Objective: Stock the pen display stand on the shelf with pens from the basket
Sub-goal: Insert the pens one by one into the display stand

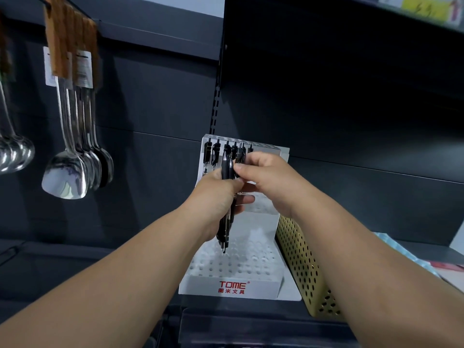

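A white stepped pen display stand [233,285] with rows of holes and a red logo sits on the dark shelf. Several black pens [216,153] stand in its back row. My left hand [217,194] grips a bundle of black pens [224,232], tips pointing down over the stand's front tier. My right hand [266,177] pinches the top of one pen in that bundle, just in front of the back row. A gold perforated basket [301,267] stands right beside the stand on its right; its inside is hidden.
Metal ladles and spatulas [75,156] with wooden handles hang from a hook at the left. A dark upper shelf [326,33] overhangs the stand. Light blue and red packaged items [411,257] lie at the right, behind my right forearm.
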The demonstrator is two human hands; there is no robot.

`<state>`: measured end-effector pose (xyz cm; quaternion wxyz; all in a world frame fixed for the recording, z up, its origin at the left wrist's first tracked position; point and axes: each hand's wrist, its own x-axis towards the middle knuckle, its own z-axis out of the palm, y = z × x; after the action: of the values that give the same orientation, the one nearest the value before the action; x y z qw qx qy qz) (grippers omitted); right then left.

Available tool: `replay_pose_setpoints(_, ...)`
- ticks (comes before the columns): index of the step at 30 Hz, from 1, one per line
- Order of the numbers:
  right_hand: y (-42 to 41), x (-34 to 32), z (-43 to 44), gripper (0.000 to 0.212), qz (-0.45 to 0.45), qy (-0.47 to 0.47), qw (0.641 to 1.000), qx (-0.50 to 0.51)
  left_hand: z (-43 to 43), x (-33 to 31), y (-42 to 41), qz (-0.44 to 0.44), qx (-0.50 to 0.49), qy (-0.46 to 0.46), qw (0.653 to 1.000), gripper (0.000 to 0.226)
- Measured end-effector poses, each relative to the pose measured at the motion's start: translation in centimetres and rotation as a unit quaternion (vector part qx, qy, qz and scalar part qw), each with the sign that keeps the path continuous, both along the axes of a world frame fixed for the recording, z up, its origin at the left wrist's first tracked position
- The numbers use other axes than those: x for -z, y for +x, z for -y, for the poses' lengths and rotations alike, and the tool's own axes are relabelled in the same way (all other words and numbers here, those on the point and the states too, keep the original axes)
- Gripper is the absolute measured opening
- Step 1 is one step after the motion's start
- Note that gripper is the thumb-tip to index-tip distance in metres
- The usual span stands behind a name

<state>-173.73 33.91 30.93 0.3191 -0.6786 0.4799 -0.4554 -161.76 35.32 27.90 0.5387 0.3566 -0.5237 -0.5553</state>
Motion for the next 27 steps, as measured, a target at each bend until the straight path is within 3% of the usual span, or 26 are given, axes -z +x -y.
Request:
replay_pose_setpoints(5,-0.7,-0.3,1.0,0.012,0.054,0.010,0.997,0.048,0.7,0.0,0.0,0.003,-0.011,0.003,1.000,0.015)
replay_pose_setpoints(9,-2.2,-1.7,2.1,0.007,0.092,-0.040,0.988,0.116,1.5,0.2,0.8,0.008,-0.042,0.007,0.999,0.014)
replay_pose_setpoints(17,-2.9,-2.4,4.4,0.019,-0.014,-0.166,0.963,0.212,1.6,-0.1,2.1,0.021,-0.056,0.016,0.998,0.015)
replay_pose_setpoints(21,-2.5,-1.7,5.5,0.019,-0.047,-0.178,0.956,0.227,2.3,-0.2,2.5,-0.021,-0.068,0.023,0.997,0.015)
replay_pose_setpoints(27,-3.0,-1.3,7.1,0.020,-0.067,-0.165,0.955,0.236,3.5,-0.6,2.5,-0.018,-0.069,0.018,0.997,0.015)
